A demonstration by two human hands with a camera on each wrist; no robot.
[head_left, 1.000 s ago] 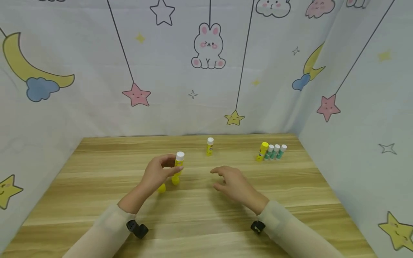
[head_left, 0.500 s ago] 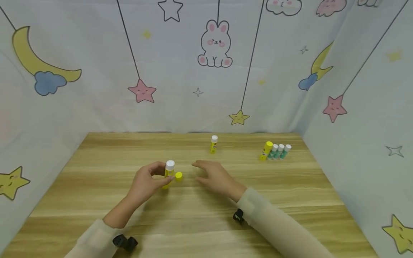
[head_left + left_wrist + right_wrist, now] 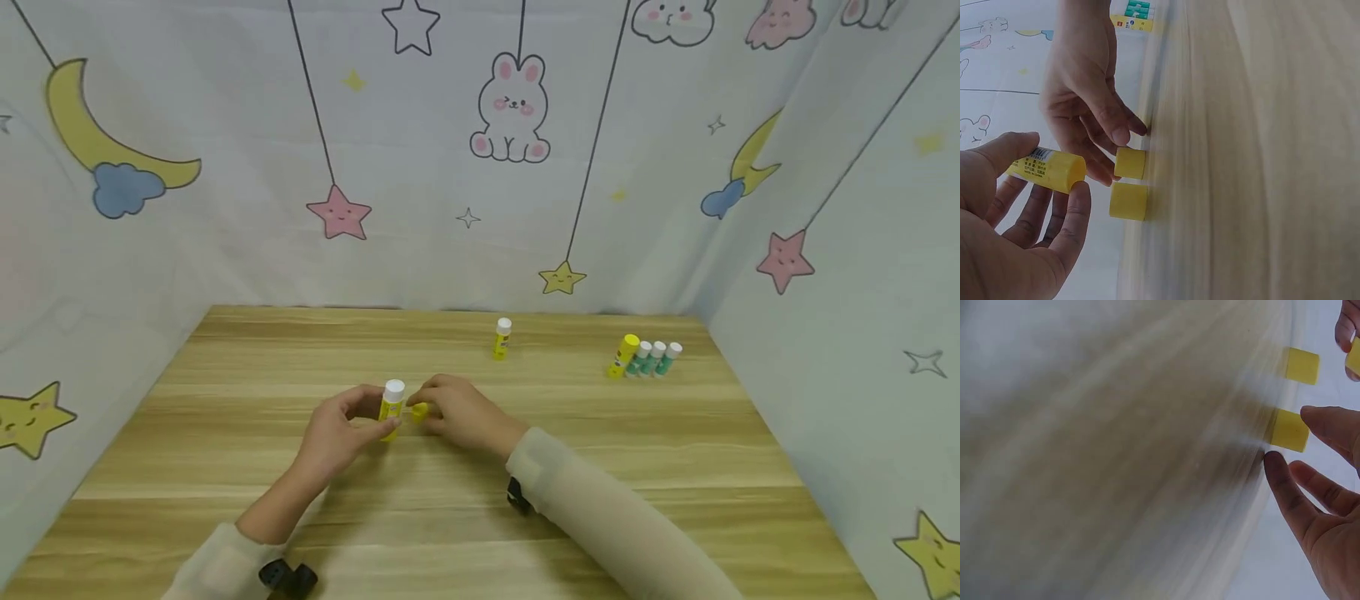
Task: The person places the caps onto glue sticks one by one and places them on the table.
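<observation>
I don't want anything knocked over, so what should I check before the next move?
1. Left hand grips the glue stick: ok.
2. Right hand firmly grips the near yellow piece: cannot tell; it is around it, contact unclear.
3. Near piece apart from the other yellow piece: ok, a gap shows.
4. Glue stick clear of both pieces: ok, the left wrist view shows a gap.
5. Back stick and row of four sticks away from the hands: ok.

In the right wrist view, the bench (image 3: 1116, 456) is blurred and the left hand (image 3: 1346, 328) cropped at the edge.
</observation>
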